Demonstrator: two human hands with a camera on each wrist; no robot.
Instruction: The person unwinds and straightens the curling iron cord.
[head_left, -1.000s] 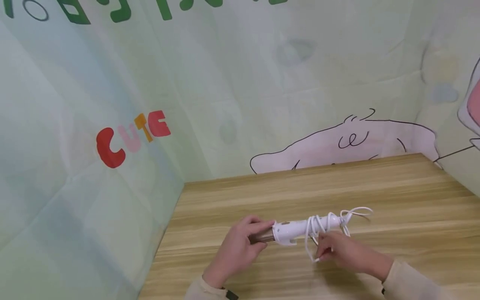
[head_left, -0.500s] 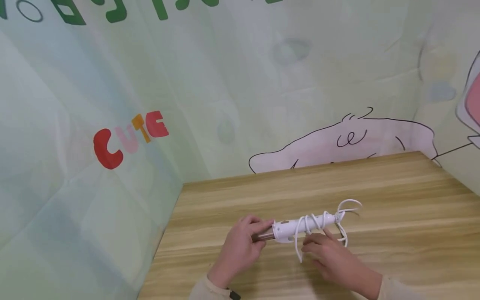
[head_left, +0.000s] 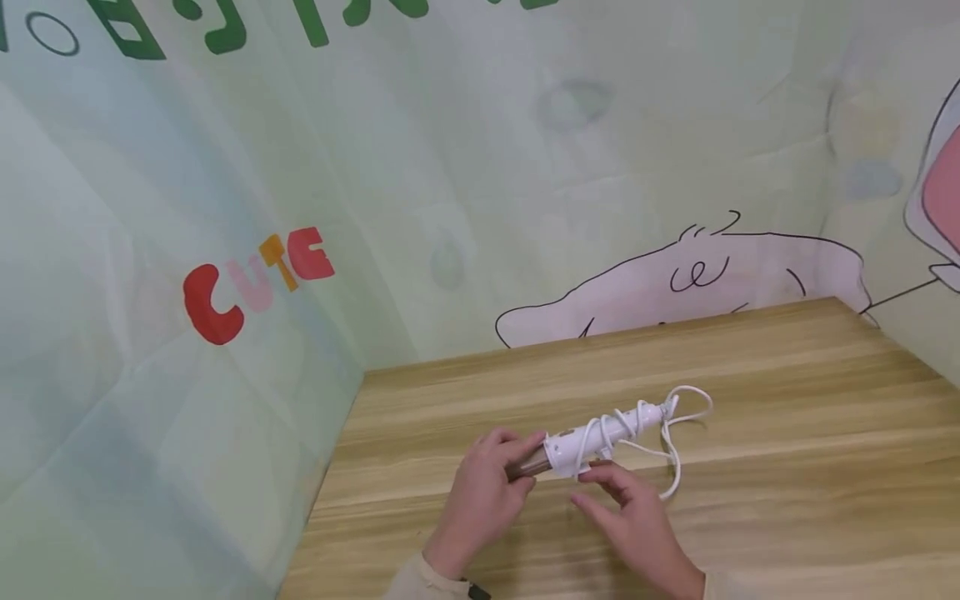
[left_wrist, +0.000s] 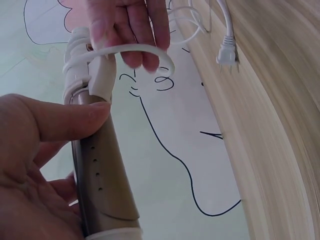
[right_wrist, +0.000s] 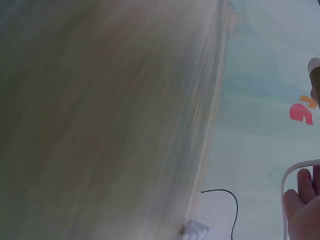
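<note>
A curling iron (head_left: 570,448) with a white handle and a brown barrel (left_wrist: 102,165) is held at a slant over the table. My left hand (head_left: 483,492) grips it by the barrel, thumb on the near side. White cord (head_left: 677,458) winds loosely round the handle, its far part looping beyond the handle's end. At the handle's lower side is my right hand (head_left: 637,521), fingers extended and thumb apart. In the left wrist view a cord loop crosses in front of the right fingers (left_wrist: 142,30), one of which touches the handle. A two-pin plug (left_wrist: 227,54) hangs at the cord's end.
The wood-grain table (head_left: 787,400) lies under both hands. Behind and to the left, a pale printed cloth (head_left: 450,167) with a cartoon drawing and coloured letters rises from the table's edges.
My right hand has shifted left along the handle, from fingering the cord to an extended hand near the barrel. A cord turn has moved towards the barrel; the iron's far end has risen.
</note>
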